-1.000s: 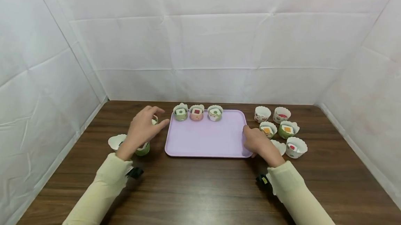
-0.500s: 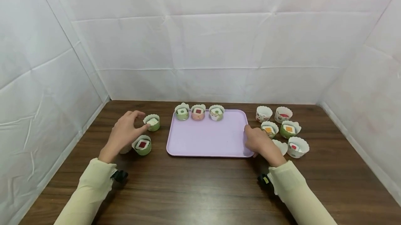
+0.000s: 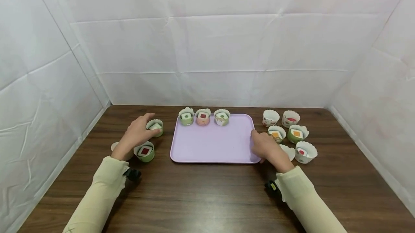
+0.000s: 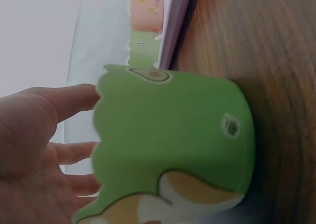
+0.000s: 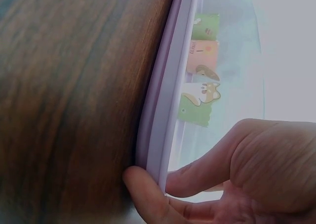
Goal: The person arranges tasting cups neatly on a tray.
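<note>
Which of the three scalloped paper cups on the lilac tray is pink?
The middle pink paper cup, with a red-marked white block; left cup and right cup show green.

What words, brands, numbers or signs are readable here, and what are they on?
Nothing reads clearly.
Pink paper cup: tiny lettering, blurred.
Green paper cup, left wrist view: small dark mark, too blurred.
Black device at the right wrist: yellow patch, too small.
Left sleeve: faint mark, unreadable.

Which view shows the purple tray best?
The head view: it shows the purple tray from above, nearly whole, though the right hand covers part of its edge. The right wrist view shows one edge side-on, gripped by that hand; the left wrist view, only a strip of its side.
</note>
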Tool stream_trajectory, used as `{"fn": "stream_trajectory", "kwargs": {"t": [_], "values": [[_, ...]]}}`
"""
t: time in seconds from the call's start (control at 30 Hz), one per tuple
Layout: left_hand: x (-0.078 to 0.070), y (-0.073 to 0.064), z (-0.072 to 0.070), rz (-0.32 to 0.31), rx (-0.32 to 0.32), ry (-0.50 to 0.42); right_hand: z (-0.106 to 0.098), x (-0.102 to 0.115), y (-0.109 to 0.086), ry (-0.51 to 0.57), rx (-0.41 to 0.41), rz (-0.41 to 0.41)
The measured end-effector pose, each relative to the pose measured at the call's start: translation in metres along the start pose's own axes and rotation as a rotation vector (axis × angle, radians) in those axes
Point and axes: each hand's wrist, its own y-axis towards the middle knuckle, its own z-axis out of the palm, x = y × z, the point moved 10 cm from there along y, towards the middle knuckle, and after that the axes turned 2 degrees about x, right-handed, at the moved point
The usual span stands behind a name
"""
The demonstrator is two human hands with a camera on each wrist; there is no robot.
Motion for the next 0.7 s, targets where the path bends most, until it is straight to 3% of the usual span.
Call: {"fn": "stream_trajectory", "kwargs": {"t": [0.43, 0.7], "values": [[0.016, 0.007, 0.01, -0.104, 0.007, 0.014, 0.001, 0.0, -0.001, 0.008, 0.011, 0.005], [0.013, 0.007, 0.012, -0.077, 0.028, 0.061, 0.0, 0.0, 0.001, 0.004, 0.019, 0.024]]}}
